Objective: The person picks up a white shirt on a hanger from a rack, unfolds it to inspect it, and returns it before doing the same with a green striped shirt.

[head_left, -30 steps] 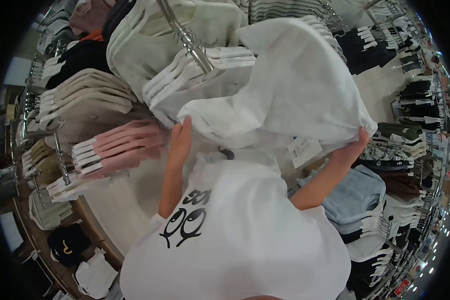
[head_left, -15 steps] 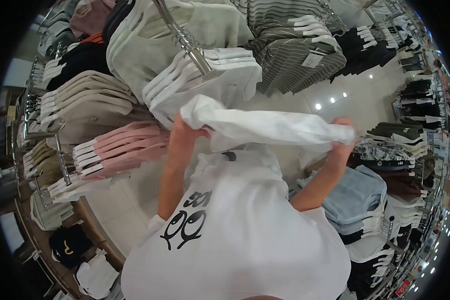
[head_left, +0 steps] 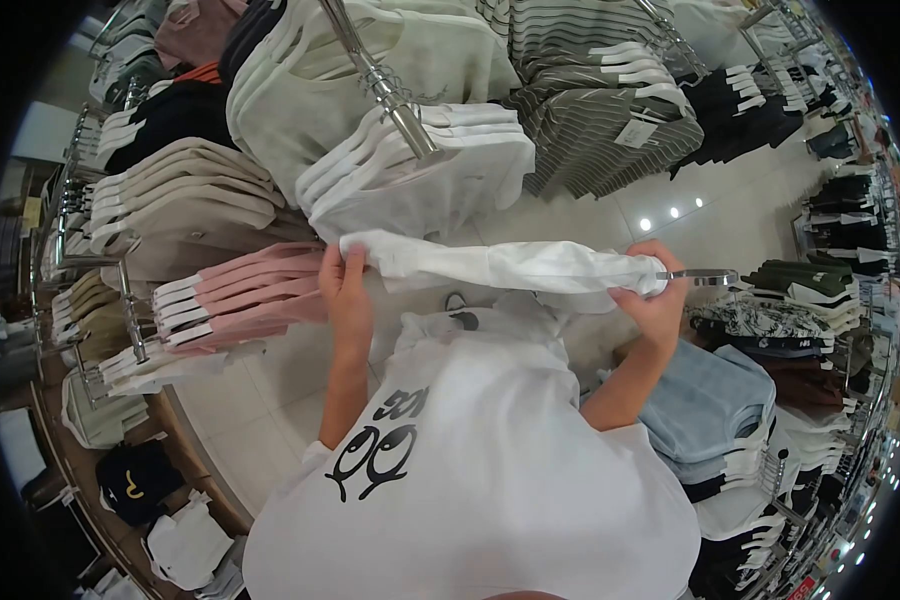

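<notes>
A white garment [head_left: 520, 265] is stretched sideways in front of my chest, gathered into a long, loose roll. My left hand [head_left: 346, 282] grips one end, with the thumb on top of the cloth. The other end is in my right hand [head_left: 658, 300], thumb and fingers closed around it. A shiny metal piece [head_left: 705, 277] shows just beyond my right fingers; I cannot tell whether I touch it. White shirts on hangers [head_left: 420, 170] hang right behind the garment. Pink shirts [head_left: 255, 290] hang beside my left hand.
A chrome rail [head_left: 380, 85] juts toward me above the white shirts. Striped shirts [head_left: 610, 125] hang farther back. Light blue garments [head_left: 710, 400] are at my right, beige shirts [head_left: 185, 200] at my left. Folded clothes [head_left: 190, 540] lie on a wooden shelf [head_left: 210, 470] at lower left.
The garment has come down at its left end and lies more level and sharper in view. Both hands have moved slightly left, the left one also lower. The metal piece now shows by my right hand.
</notes>
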### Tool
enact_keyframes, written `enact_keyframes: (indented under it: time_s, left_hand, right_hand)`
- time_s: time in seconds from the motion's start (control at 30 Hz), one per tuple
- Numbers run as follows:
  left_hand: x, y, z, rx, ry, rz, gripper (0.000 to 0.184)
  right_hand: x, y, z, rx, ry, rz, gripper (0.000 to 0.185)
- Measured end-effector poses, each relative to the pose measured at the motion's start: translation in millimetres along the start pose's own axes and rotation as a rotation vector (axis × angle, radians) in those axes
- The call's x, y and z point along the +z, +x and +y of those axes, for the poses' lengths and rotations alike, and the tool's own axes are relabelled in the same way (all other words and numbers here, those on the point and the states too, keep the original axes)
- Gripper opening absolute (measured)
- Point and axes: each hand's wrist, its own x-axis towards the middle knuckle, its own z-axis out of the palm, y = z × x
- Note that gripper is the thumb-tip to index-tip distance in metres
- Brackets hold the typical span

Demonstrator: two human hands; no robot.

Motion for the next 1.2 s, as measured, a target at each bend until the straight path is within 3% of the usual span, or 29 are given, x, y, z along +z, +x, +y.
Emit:
enact_keyframes:
  time_s: [0.03,0.07,0.13,0.17,0.2,0.27,0.33,0.4,0.47,0.5,0.57,0.63,0.67,0.73,0.77,0.83,0.9,0.93,1.03,1.17,1.2]
  left_hand:
    - [3.0,0.0,2.2,0.074,0.118,0.134,0.028]
    - [5.9,-1.2,5.9,0.075,0.118,0.136,0.028]
    - [21.9,-5.3,37.1,0.513,0.516,0.214,0.042]
    - [28.2,-8.4,49.6,0.512,0.514,0.214,0.042]
    - [34.0,-13.4,60.8,0.576,0.775,0.003,0.044]
    - [38.3,-15.6,60.2,0.631,1.030,-0.221,0.045]
    - [40.0,-9.1,47.7,0.628,0.896,-0.481,0.040]
    - [39.5,-9.5,53.7,0.579,0.916,-0.455,0.037]
    - [36.8,-7.3,60.2,0.526,0.931,-0.419,0.034]
    - [30.3,-4.5,63.0,0.596,0.898,-0.379,0.032]
    - [12.0,1.7,60.8,0.661,0.870,-0.332,0.032]
    - [-4.8,6.7,44.6,0.725,0.523,-0.308,0.029]
    - [-6.7,2.2,36.9,0.724,0.524,-0.304,0.029]
    - [-5.3,-12.0,24.2,0.431,0.086,-0.069,0.031]
    - [-2.1,-13.8,18.5,0.430,0.085,-0.068,0.031]
    - [7.2,-14.5,7.0,0.485,0.281,-0.176,0.041]
    - [13.4,-14.8,-50.7,0.446,0.422,-0.388,0.041]
    - [19.7,-18.0,-79.5,0.448,0.420,-0.386,0.041]
    - [11.8,-21.4,-141.3,0.260,0.457,-0.480,0.038]
    - [-33.9,-7.2,-173.5,-0.011,0.553,-0.559,0.034]
    - [-43.3,-4.1,-175.0,-0.050,0.583,-0.560,0.033]
  right_hand:
    - [0.9,0.4,1.1,-0.010,0.003,-0.017,0.038]
    - [1.6,1.1,1.7,-0.020,0.005,-0.032,0.039]
    - [14.4,3.5,-4.2,0.023,0.004,-0.019,0.040]
    - [24.1,4.0,-7.8,0.067,0.001,-0.004,0.041]
    - [35.0,6.9,-7.2,0.072,-0.003,-0.004,0.041]
    - [60.4,20.0,-1.7,-0.132,-0.097,-0.107,0.042]
    - [82.4,25.0,-3.2,-0.012,-0.057,-0.159,0.046]
    - [86.4,25.5,-3.9,0.105,-0.019,-0.210,0.051]
    - [84.3,27.2,-3.7,-0.099,-0.043,-0.177,0.048]
    - [83.6,29.0,-3.2,-0.204,-0.052,-0.165,0.048]
    - [69.2,28.7,1.0,-0.243,-0.048,-0.160,0.049]
    - [52.3,26.4,7.1,-0.281,-0.043,-0.152,0.050]
    - [45.4,24.6,11.9,-0.300,0.044,-0.146,0.048]
    - [38.8,22.1,26.7,-0.317,0.132,-0.141,0.046]
    - [37.6,19.2,37.9,-0.243,0.257,-0.034,0.052]
    - [42.4,18.4,44.4,-0.169,0.375,0.075,0.058]
    - [55.1,21.3,44.1,-0.133,0.668,0.134,0.063]
    - [57.4,20.2,41.4,-0.092,0.781,0.114,0.066]
    - [52.5,21.2,55.3,-0.015,1.051,0.063,0.069]
    - [31.8,17.3,81.3,-0.087,1.218,0.055,0.076]
    - [30.5,15.5,69.7,-0.128,1.155,0.147,0.065]
